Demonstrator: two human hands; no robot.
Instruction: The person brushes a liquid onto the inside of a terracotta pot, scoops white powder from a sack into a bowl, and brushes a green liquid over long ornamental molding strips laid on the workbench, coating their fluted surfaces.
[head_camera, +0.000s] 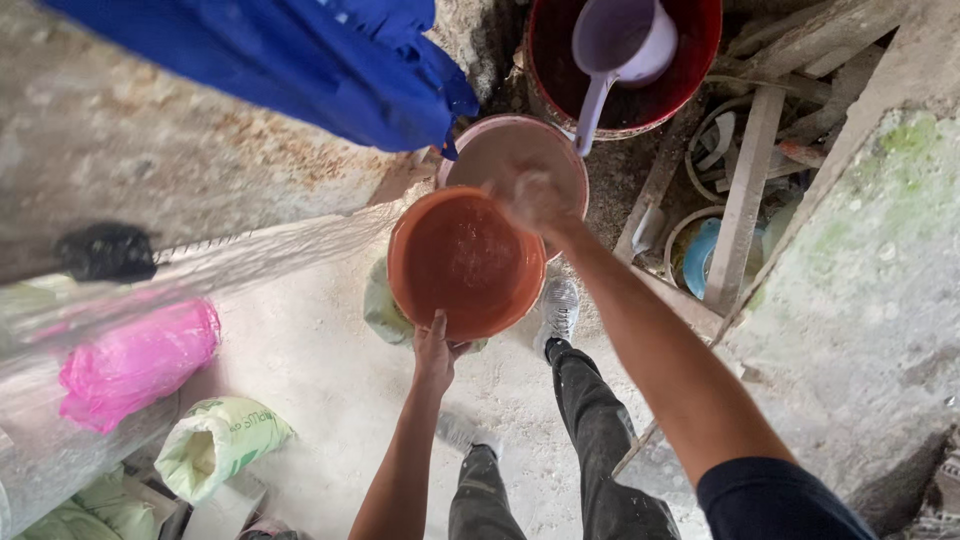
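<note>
Pink plastic bag is noted at far left, with a pale green sack lying below it, mouth toward lower left. Blue cloth hangs across the top. At centre, an orange bowl is held above the dusty floor, its open mouth turned up toward the camera; being round, no long axis is evident. The left hand is closed on the bowl's near rim, thumb over the edge. The right hand is placed at the far rim; it is blurred, so finger spread cannot be told. A pinkish bowl lies just behind, partly covered. Farther right, a lilac scoop rests in a red bucket, handle pointing down-left.
</note>
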